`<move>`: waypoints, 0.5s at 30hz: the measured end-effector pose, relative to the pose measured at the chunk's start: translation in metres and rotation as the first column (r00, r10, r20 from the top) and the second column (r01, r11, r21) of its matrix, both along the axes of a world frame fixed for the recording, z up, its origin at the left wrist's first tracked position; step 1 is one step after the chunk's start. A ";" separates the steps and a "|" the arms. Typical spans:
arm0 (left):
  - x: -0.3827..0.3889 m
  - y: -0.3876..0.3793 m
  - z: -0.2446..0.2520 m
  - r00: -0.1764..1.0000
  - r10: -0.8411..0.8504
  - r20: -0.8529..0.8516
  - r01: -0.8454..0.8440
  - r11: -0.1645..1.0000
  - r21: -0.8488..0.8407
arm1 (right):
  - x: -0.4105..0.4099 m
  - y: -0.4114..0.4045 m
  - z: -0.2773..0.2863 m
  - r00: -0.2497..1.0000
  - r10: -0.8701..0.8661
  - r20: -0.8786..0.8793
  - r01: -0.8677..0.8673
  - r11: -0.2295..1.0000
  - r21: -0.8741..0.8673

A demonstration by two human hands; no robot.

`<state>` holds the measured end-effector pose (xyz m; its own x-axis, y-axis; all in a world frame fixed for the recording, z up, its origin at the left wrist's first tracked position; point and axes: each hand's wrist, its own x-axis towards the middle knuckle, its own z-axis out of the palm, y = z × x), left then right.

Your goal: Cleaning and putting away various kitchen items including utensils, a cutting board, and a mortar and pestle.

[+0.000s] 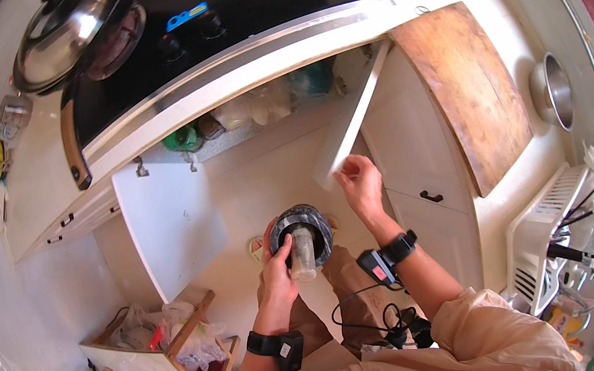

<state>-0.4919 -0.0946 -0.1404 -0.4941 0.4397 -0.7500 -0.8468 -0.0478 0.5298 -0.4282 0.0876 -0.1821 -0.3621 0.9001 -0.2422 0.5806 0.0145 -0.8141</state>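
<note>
My left hand (278,274) holds a dark grey marbled stone mortar (319,223) by its side, in front of my legs. A stone pestle (303,254) leans out of the bowl, and my left thumb lies against it. At the free edge of the right cabinet door (359,108), my right hand (362,182) has its fingers curled on the door; its exact grip is partly hidden. This door stands ajar and looks blurred. The left cabinet door (172,223) is swung wide. Inside the cabinet, a green item (183,139) and several plastic-wrapped things (255,106) sit on the shelf.
Above the cabinet is a black gas cooktop (268,6) with a lidded wok (69,35). A wooden cutting board (473,99) lies on the right counter, near a white dish rack (542,222). A small cart (138,359) with plastic bags stands at lower left.
</note>
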 end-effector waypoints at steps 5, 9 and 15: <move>-0.011 -0.030 0.006 0.999 0.021 -0.036 -0.021 1.000 -0.004 | -0.071 0.032 -0.052 0.907 0.127 -0.401 -0.219 0.957 -0.191; -0.024 -0.072 0.012 0.995 0.089 -0.036 -0.090 0.996 -0.024 | -0.124 0.038 -0.023 0.872 -0.059 -0.485 -0.207 0.855 -0.476; -0.042 -0.125 0.022 0.989 0.149 0.009 -0.149 0.989 0.008 | -0.163 0.055 -0.025 0.813 -0.113 -0.571 -0.252 0.816 -0.520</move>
<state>-0.5340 -0.2199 -0.1184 -0.5485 0.3680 -0.7508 -0.8342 -0.1787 0.5218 -0.5916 0.1427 -0.2069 -0.6481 0.6385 -0.4150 0.0406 -0.5152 -0.8561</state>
